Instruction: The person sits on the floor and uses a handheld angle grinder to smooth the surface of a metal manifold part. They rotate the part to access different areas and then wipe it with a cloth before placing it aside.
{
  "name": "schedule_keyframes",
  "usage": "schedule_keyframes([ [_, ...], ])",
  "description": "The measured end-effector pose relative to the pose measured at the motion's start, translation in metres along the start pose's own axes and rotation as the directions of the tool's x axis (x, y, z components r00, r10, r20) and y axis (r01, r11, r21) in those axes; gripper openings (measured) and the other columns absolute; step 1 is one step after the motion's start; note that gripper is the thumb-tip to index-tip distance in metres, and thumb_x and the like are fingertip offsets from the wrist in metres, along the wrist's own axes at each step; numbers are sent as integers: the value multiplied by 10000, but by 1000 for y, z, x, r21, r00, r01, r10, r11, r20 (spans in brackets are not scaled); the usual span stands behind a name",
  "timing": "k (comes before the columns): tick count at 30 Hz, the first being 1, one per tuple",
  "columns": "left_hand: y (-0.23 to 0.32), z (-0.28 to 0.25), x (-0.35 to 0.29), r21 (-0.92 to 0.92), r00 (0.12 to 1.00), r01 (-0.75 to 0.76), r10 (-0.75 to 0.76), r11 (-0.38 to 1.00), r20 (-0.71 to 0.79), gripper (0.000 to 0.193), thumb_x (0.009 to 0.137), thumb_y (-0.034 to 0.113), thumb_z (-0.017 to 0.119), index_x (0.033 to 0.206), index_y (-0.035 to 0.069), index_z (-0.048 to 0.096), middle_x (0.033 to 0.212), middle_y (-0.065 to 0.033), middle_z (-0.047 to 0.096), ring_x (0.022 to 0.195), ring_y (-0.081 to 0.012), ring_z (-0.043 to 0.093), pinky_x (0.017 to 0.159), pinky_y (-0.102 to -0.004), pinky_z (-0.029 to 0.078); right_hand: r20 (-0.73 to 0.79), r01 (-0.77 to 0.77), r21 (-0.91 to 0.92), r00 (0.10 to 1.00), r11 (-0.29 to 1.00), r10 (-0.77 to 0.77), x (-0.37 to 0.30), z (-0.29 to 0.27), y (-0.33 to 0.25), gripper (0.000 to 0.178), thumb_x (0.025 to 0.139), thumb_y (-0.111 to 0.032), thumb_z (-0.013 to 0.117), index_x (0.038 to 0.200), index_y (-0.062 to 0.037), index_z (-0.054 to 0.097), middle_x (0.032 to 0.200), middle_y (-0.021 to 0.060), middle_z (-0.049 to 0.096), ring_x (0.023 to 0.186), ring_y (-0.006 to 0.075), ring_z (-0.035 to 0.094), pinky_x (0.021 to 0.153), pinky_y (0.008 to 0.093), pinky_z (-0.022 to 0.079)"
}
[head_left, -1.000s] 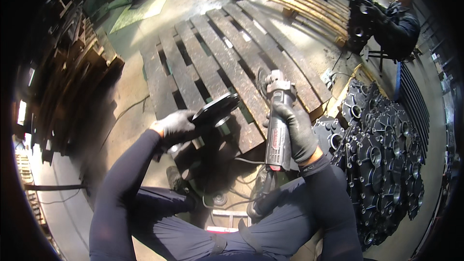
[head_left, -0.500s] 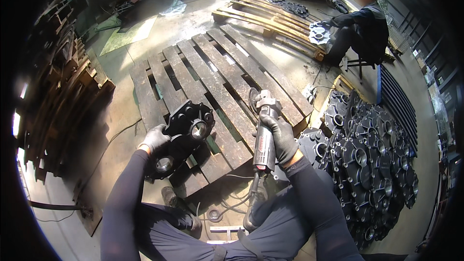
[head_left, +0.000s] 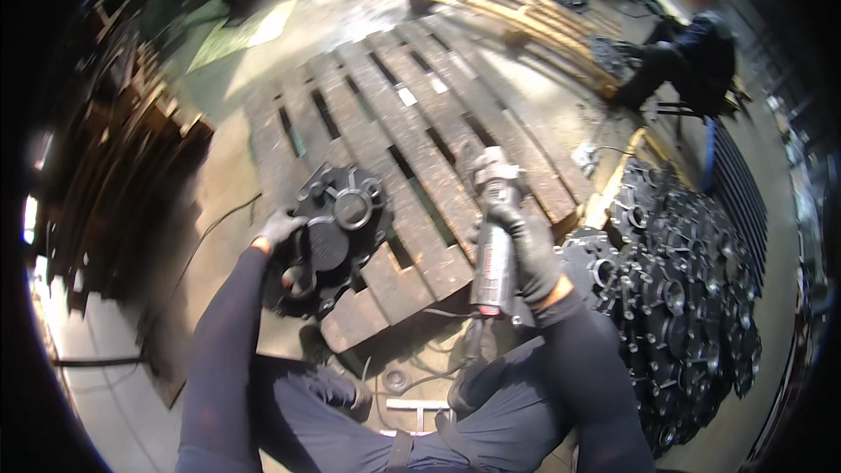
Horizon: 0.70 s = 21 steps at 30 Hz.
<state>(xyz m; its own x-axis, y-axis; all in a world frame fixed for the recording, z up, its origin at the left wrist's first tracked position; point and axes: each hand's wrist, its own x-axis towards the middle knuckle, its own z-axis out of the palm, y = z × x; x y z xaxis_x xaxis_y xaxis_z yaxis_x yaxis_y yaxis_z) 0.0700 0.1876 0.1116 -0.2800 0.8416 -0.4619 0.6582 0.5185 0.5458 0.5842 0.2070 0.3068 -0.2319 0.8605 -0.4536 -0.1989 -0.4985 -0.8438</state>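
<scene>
My left hand (head_left: 282,229), in a light grey glove, grips the left edge of a black cast metal housing cover (head_left: 331,245). The cover has round bores and is held tilted at the near left of a dark slatted pallet (head_left: 372,123), its face partly toward me. My right hand (head_left: 530,250), in a dark grey glove, is closed around the body of an angle grinder (head_left: 493,267). The grinder's head points away from me above the pallet's right part, apart from the cover. Blur hides whether its disc is turning.
A heap of similar black covers (head_left: 679,298) lies at my right. Stacked wooden pallets (head_left: 123,158) stand at the left. Beyond, a seated person (head_left: 692,52) works at a lighter pallet (head_left: 517,13). Cables (head_left: 210,232) run over the floor, and a small metal stand (head_left: 419,405) is between my feet.
My left hand has turned the cover so more of its face shows. The grinder shifts slightly right in the picture. The view has moved, with the seated person now further right.
</scene>
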Motion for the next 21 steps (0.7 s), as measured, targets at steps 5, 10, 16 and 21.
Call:
schedule_keyframes([
  [5,-41,6,0,18,980,-2,6,1000,-197,455,926,402,912,998,-27,780,779,-46,703,705,-161,613,657,-398,499,-40,16,46,999,999,-15,7,17,1,424,999,-321,807,1172,26,638,926,132,727,762,250,799,665,355,672],
  [10,-28,-12,-8,-139,995,13,-27,990,-96,501,891,372,943,1085,-62,784,861,-102,765,785,-170,693,725,-386,564,-50,35,21,998,999,-34,12,35,0,449,992,-356,818,1151,26,644,932,132,721,775,253,801,664,351,667],
  [16,14,-6,-32,-48,979,-25,14,999,-205,428,965,389,860,1066,-22,794,888,-162,783,811,-217,723,765,-398,568,-40,10,-24,999,1000,-11,12,39,4,429,1015,-345,786,1192,22,653,962,107,698,802,252,803,662,347,657],
  [21,81,-5,-60,79,954,-114,131,990,-270,531,933,457,863,1149,-21,785,1098,-218,808,1025,-366,770,905,-473,574,-82,-29,-23,996,999,27,3,41,-10,395,1043,-324,743,1155,47,663,977,129,718,840,256,807,717,347,664],
])
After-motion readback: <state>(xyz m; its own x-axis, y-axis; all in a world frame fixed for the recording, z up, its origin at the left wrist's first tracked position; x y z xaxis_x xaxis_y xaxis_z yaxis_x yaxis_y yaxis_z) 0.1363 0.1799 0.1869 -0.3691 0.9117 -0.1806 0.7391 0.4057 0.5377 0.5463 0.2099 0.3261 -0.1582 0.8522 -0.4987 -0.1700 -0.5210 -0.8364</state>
